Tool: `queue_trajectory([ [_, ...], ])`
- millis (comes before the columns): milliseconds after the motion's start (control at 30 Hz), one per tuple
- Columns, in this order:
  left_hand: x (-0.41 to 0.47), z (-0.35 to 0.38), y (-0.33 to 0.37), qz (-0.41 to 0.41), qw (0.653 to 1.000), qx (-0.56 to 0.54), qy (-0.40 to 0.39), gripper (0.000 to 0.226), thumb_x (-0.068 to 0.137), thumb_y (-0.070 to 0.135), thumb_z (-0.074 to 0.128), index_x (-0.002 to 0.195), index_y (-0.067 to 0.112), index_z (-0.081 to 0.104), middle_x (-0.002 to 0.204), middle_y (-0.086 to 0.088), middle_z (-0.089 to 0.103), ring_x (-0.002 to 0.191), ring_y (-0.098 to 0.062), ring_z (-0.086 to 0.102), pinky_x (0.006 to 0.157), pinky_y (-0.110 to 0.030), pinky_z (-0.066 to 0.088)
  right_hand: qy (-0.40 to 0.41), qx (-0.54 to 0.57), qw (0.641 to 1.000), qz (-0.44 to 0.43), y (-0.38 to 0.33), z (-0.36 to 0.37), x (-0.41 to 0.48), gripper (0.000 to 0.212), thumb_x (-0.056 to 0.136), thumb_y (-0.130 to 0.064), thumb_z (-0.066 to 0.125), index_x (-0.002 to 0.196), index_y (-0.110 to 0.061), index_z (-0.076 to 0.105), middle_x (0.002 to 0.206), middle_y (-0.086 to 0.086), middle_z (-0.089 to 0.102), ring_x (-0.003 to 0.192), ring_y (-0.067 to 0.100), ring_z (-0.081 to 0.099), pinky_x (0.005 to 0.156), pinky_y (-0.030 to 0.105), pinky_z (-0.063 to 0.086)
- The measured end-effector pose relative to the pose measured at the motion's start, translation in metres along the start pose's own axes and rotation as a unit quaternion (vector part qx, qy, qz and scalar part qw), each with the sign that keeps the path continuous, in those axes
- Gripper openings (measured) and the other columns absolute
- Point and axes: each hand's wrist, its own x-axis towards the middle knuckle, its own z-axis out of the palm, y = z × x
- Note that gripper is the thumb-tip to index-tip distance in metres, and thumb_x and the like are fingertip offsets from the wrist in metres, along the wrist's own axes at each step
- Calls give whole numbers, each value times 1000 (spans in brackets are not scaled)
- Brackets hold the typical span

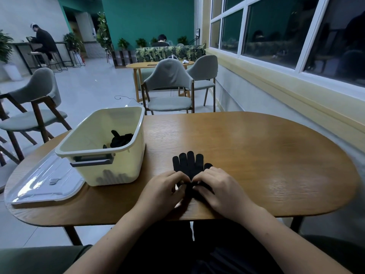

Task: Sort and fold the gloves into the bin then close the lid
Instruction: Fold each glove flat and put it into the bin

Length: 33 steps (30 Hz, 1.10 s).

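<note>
Left grip (164, 186) and right grip (215, 186) sit side by side near the front edge of the tabletop (256, 155). Fingers are curled, and both pinch the cuff end of a black glove (188, 165). The glove lies flat, fingertips pointing away from both grips. Cream bin (118, 167) stands open, left of and beyond the left grip, with black gloves (120, 139) inside. Clear lid (45, 178) lies flat on the tabletop, left of the bin.
</note>
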Motion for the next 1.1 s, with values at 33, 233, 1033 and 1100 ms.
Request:
queue_trajectory([
  [33, 0, -1, 0, -11, 1000, -11, -9, 19, 93, 23, 70, 106, 36, 70, 88, 20, 63, 74, -4, 58, 65, -28, 50, -2, 26, 999, 23, 0, -1, 0, 6, 99, -29, 68, 103, -25, 70, 93, -13, 66, 90, 12, 59, 83, 34, 48],
  [233, 4, -3, 0, -36, 998, -42, -25, 13, 98, 25, 69, 104, 37, 71, 87, 16, 67, 79, -8, 62, 70, -35, 53, -22, 107, 985, 136, 6, -6, 6, 4, 94, -36, 75, 92, -32, 74, 85, -13, 66, 90, 8, 61, 79, 29, 49],
  [1033, -1, 0, 0, 25, 999, 27, 12, 23, 80, 27, 80, 101, 35, 76, 97, 19, 65, 90, -4, 58, 73, -28, 53, 22, -56, 998, -18, -4, 4, -2, 12, 95, -17, 58, 98, -17, 69, 95, -1, 62, 86, 24, 57, 76, 41, 49],
  [1100, -1, 1, -3, 15, 1000, 22, 9, 23, 81, 29, 80, 102, 36, 76, 97, 20, 66, 90, -3, 59, 73, -30, 55, 13, -58, 998, -20, -5, 3, -2, 9, 93, -25, 65, 99, -18, 69, 98, -4, 61, 92, 22, 56, 82, 37, 49],
])
